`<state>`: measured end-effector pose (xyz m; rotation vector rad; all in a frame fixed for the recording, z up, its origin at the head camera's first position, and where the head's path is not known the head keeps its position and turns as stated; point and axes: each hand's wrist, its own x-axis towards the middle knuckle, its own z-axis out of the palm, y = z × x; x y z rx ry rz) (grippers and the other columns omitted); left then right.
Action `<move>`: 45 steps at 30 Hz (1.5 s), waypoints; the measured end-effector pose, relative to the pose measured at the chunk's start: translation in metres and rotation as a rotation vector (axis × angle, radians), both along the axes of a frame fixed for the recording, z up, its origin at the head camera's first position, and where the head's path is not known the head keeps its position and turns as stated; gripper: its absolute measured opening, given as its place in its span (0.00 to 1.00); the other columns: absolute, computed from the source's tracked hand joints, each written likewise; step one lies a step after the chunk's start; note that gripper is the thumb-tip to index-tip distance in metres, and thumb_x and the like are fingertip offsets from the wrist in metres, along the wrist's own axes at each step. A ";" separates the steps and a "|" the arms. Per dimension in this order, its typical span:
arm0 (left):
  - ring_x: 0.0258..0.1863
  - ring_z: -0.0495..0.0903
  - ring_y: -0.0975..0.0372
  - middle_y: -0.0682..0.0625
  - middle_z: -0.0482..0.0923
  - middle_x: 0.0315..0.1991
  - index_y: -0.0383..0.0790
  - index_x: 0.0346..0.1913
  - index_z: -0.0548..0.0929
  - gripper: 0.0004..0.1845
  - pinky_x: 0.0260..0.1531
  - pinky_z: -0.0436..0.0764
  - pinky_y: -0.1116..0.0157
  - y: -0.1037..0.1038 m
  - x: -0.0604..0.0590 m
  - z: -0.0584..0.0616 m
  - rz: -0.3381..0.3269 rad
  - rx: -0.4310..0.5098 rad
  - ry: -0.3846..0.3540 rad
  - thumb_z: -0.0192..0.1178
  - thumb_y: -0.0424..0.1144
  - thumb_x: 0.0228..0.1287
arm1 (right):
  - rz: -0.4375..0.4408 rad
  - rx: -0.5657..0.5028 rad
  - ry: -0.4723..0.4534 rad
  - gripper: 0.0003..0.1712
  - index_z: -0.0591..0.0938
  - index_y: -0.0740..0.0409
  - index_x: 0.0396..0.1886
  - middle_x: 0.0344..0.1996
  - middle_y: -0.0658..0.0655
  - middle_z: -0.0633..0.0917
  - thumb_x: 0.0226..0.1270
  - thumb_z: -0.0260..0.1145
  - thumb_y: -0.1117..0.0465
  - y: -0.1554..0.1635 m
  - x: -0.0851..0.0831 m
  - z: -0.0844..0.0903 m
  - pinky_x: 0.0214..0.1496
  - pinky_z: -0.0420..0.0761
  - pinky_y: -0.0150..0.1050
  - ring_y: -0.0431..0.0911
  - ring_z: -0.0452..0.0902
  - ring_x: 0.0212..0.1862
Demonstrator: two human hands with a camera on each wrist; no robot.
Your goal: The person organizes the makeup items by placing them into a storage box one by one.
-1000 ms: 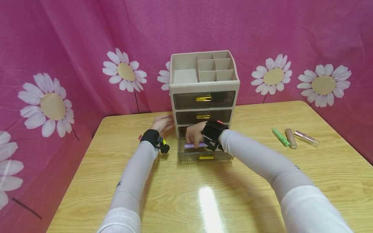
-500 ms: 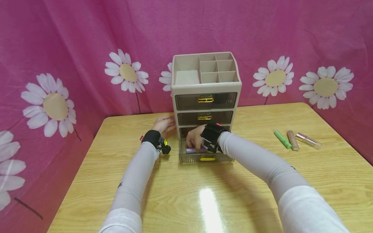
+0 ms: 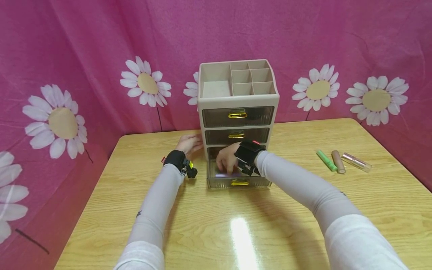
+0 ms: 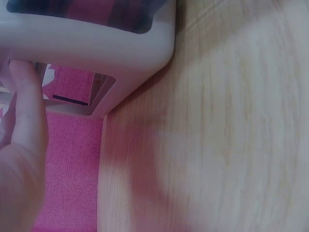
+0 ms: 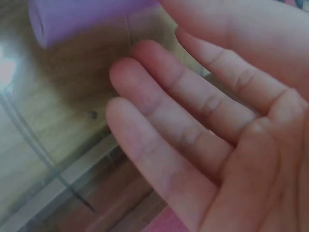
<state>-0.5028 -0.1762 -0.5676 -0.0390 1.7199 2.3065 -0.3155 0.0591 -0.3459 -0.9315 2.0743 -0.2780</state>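
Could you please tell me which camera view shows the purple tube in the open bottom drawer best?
The right wrist view: the purple tube fills the top of the picture, lying on the clear drawer floor just beyond the right hand's fingers. The head view shows only a thin purple strip under that hand. The left wrist view does not show it.

The purple tube (image 3: 227, 174) in the open bottom drawer (image 3: 239, 182) is mostly covered by the right hand (image 3: 227, 159) in the head view, and in the right wrist view it is cut off by the top edge, so its full length cannot be made out. The fingertips of the left hand (image 3: 189, 143) are hidden behind the side of the organizer (image 3: 237, 98), and in the blurred left wrist view the hand is cut off by the left edge. The markings on the three cosmetic tubes (image 3: 338, 161) at the right are too small to be read.
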 end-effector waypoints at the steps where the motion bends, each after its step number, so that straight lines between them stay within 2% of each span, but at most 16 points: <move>1: 0.47 0.78 0.53 0.40 0.77 0.49 0.33 0.60 0.71 0.27 0.45 0.81 0.59 -0.002 -0.007 -0.008 0.004 0.006 -0.006 0.63 0.33 0.56 | 0.000 -0.005 -0.001 0.16 0.76 0.68 0.40 0.17 0.47 0.74 0.48 0.65 0.75 0.001 -0.001 0.001 0.18 0.66 0.25 0.37 0.66 0.21; 6: 0.48 0.78 0.51 0.38 0.77 0.50 0.34 0.58 0.72 0.26 0.46 0.80 0.56 -0.007 -0.031 -0.035 0.022 0.030 -0.015 0.64 0.32 0.55 | 0.064 -0.029 0.071 0.16 0.76 0.66 0.43 0.26 0.51 0.79 0.53 0.66 0.71 0.007 -0.004 0.007 0.27 0.70 0.27 0.39 0.70 0.28; 11: 0.48 0.78 0.52 0.39 0.77 0.49 0.35 0.58 0.73 0.25 0.45 0.80 0.56 -0.008 -0.040 -0.043 0.031 0.020 -0.023 0.64 0.33 0.55 | 0.104 -0.103 0.193 0.16 0.75 0.66 0.48 0.35 0.58 0.81 0.60 0.62 0.65 0.015 0.003 0.022 0.39 0.75 0.32 0.43 0.74 0.36; 14: 0.48 0.78 0.52 0.39 0.77 0.50 0.35 0.59 0.72 0.25 0.45 0.80 0.56 -0.007 -0.037 -0.039 0.029 0.022 -0.026 0.63 0.32 0.56 | 0.100 -0.179 0.281 0.18 0.73 0.66 0.51 0.42 0.61 0.80 0.63 0.61 0.63 0.021 0.014 0.033 0.48 0.76 0.38 0.49 0.75 0.44; 18: 0.48 0.78 0.52 0.39 0.77 0.50 0.34 0.58 0.72 0.25 0.46 0.80 0.56 -0.004 -0.025 -0.025 0.021 0.027 -0.019 0.63 0.31 0.55 | 0.070 -0.304 0.425 0.23 0.71 0.64 0.57 0.54 0.61 0.75 0.64 0.61 0.61 0.033 0.033 0.041 0.61 0.70 0.44 0.52 0.70 0.56; 23: 0.47 0.78 0.53 0.40 0.77 0.48 0.33 0.58 0.72 0.26 0.45 0.81 0.58 0.001 -0.008 -0.006 0.012 0.000 -0.008 0.64 0.32 0.55 | 0.050 -0.433 0.706 0.27 0.70 0.60 0.60 0.59 0.59 0.72 0.61 0.64 0.60 0.052 0.059 0.043 0.63 0.69 0.43 0.50 0.67 0.60; 27: 0.47 0.78 0.54 0.40 0.77 0.49 0.32 0.60 0.70 0.25 0.45 0.81 0.59 0.007 0.011 0.017 0.019 -0.039 -0.006 0.60 0.31 0.59 | 0.036 -0.497 0.984 0.28 0.72 0.60 0.58 0.58 0.62 0.72 0.57 0.68 0.62 0.069 0.076 0.045 0.60 0.71 0.49 0.53 0.67 0.59; 28: 0.49 0.77 0.52 0.38 0.75 0.51 0.30 0.61 0.68 0.24 0.48 0.79 0.58 0.011 0.024 0.034 0.026 -0.064 -0.019 0.56 0.29 0.62 | 0.023 -0.516 1.036 0.28 0.72 0.61 0.57 0.58 0.63 0.71 0.56 0.68 0.63 0.073 0.079 0.045 0.60 0.70 0.51 0.55 0.67 0.59; 31: 0.47 0.79 0.53 0.37 0.77 0.48 0.28 0.58 0.71 0.21 0.45 0.81 0.60 0.018 0.055 0.066 0.007 -0.040 0.024 0.55 0.29 0.62 | -0.036 -0.586 1.144 0.28 0.72 0.64 0.56 0.55 0.65 0.73 0.54 0.69 0.66 0.089 0.082 0.047 0.57 0.71 0.54 0.57 0.68 0.56; 34: 0.49 0.77 0.53 0.36 0.75 0.51 0.27 0.58 0.70 0.20 0.50 0.78 0.62 0.033 0.104 0.117 0.033 -0.064 0.001 0.52 0.28 0.64 | -0.130 -0.646 1.235 0.27 0.73 0.66 0.53 0.50 0.66 0.74 0.51 0.69 0.69 0.109 0.081 0.049 0.54 0.72 0.55 0.59 0.70 0.53; 36: 0.51 0.75 0.54 0.36 0.74 0.52 0.28 0.59 0.69 0.20 0.51 0.77 0.63 0.040 0.124 0.136 0.054 -0.078 -0.018 0.51 0.27 0.65 | -0.219 -0.666 1.300 0.26 0.74 0.66 0.51 0.47 0.66 0.76 0.49 0.69 0.71 0.125 0.078 0.050 0.50 0.73 0.56 0.60 0.71 0.50; 38: 0.51 0.75 0.54 0.37 0.74 0.52 0.29 0.59 0.69 0.20 0.52 0.77 0.63 0.038 0.117 0.128 0.057 -0.073 -0.028 0.53 0.28 0.64 | -0.321 -0.654 1.345 0.26 0.75 0.67 0.50 0.46 0.67 0.77 0.47 0.69 0.72 0.141 0.075 0.051 0.47 0.73 0.57 0.61 0.72 0.48; 39: 0.50 0.76 0.54 0.37 0.75 0.51 0.30 0.58 0.71 0.21 0.49 0.78 0.62 0.033 0.101 0.110 0.045 -0.046 -0.017 0.57 0.29 0.61 | -0.372 -0.640 1.360 0.27 0.75 0.67 0.50 0.46 0.67 0.77 0.46 0.69 0.73 0.150 0.074 0.052 0.46 0.73 0.58 0.61 0.72 0.48; 42: 0.45 0.79 0.54 0.40 0.78 0.46 0.34 0.54 0.75 0.24 0.43 0.81 0.61 0.009 0.025 0.026 0.000 0.035 0.011 0.66 0.33 0.52 | -0.494 -0.546 1.373 0.27 0.74 0.67 0.50 0.45 0.67 0.77 0.46 0.69 0.72 0.174 0.069 0.050 0.44 0.73 0.58 0.62 0.72 0.47; 43: 0.44 0.80 0.54 0.40 0.79 0.45 0.34 0.54 0.75 0.25 0.42 0.82 0.60 0.004 0.010 0.008 -0.009 0.051 0.022 0.68 0.33 0.50 | -0.524 -0.512 1.361 0.28 0.74 0.68 0.51 0.45 0.67 0.77 0.46 0.69 0.72 0.181 0.068 0.048 0.45 0.73 0.58 0.62 0.72 0.47; 45: 0.46 0.79 0.54 0.41 0.78 0.47 0.34 0.57 0.73 0.26 0.44 0.81 0.59 0.005 0.007 0.006 0.010 0.019 0.010 0.65 0.33 0.53 | -0.576 -0.441 1.329 0.28 0.73 0.69 0.51 0.46 0.69 0.76 0.47 0.69 0.71 0.193 0.065 0.043 0.46 0.73 0.58 0.63 0.71 0.47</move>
